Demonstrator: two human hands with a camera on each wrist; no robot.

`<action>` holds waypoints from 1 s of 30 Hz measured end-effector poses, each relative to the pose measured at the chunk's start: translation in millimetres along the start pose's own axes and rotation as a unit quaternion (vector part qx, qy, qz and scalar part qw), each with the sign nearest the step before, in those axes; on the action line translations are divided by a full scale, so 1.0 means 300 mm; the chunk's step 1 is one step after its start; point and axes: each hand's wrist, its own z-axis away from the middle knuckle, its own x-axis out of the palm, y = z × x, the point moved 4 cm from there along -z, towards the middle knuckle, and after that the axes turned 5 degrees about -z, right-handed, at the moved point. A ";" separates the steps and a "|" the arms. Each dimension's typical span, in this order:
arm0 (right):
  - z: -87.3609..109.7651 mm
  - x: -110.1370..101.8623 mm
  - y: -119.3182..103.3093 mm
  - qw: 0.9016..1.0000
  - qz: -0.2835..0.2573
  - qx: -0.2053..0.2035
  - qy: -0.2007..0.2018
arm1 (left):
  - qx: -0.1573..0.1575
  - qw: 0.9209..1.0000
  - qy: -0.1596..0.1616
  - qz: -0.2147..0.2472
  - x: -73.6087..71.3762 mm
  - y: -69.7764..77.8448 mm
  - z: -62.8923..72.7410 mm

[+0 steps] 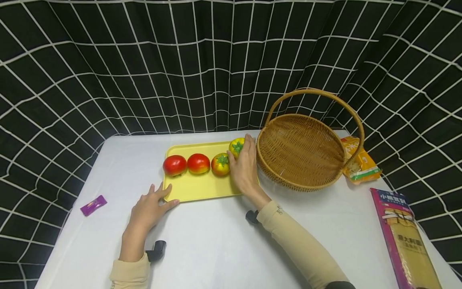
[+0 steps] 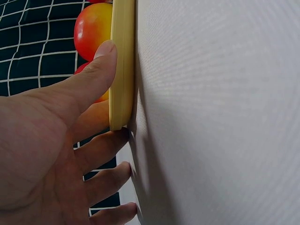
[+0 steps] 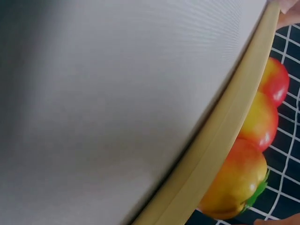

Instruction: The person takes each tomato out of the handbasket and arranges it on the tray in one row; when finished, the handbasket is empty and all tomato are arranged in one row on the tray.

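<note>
My right hand point(image 1: 245, 166) is over the right end of a yellow tray point(image 1: 202, 192). Its thumb and fingers hold a yellow-green tomato point(image 1: 236, 147) with a green leafy top. Beside the thumb sits a red-and-yellow tomato point(image 1: 221, 165), also leafy on top. Two redder, shiny round fruits, a middle one point(image 1: 199, 163) and a left one point(image 1: 175, 165), continue the row on the tray. At the tray's front left corner rests my left hand point(image 1: 149, 206), fingers spread. In the left wrist view its thumb point(image 2: 101, 63) lies against the tray's rim.
A brown wicker basket point(image 1: 301, 154) with a tall handle stands right of the tray, close to my right hand. Behind it lies an orange packet point(image 1: 361, 164). A long pasta package point(image 1: 408, 237) lies at the right edge, a small purple wrapper point(image 1: 94, 205) at the left.
</note>
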 end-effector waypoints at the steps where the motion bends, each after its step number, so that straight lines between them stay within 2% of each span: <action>1: 0.001 -0.003 -0.002 1.000 0.005 -0.004 0.001 | 0.001 1.000 0.000 0.000 -0.001 0.000 0.001; 7: 0.005 -0.005 -0.004 1.000 0.008 -0.008 -0.006 | -0.001 1.000 -0.002 0.004 -0.004 -0.002 0.001; 17: -0.007 -0.025 0.054 0.999 0.002 0.038 0.000 | 0.007 1.000 -0.003 0.001 -0.007 0.005 0.003; 19: -0.008 -0.031 0.060 0.999 0.003 0.036 0.000 | 0.009 1.000 -0.002 -0.001 -0.010 0.006 0.003; 25: -0.003 -0.032 0.068 0.999 0.008 0.042 -0.023 | -0.002 1.000 -0.009 0.000 -0.005 0.004 0.003; 30: -0.001 -0.024 0.092 0.997 0.018 0.064 -0.044 | -0.003 1.000 -0.007 -0.002 -0.002 0.007 0.005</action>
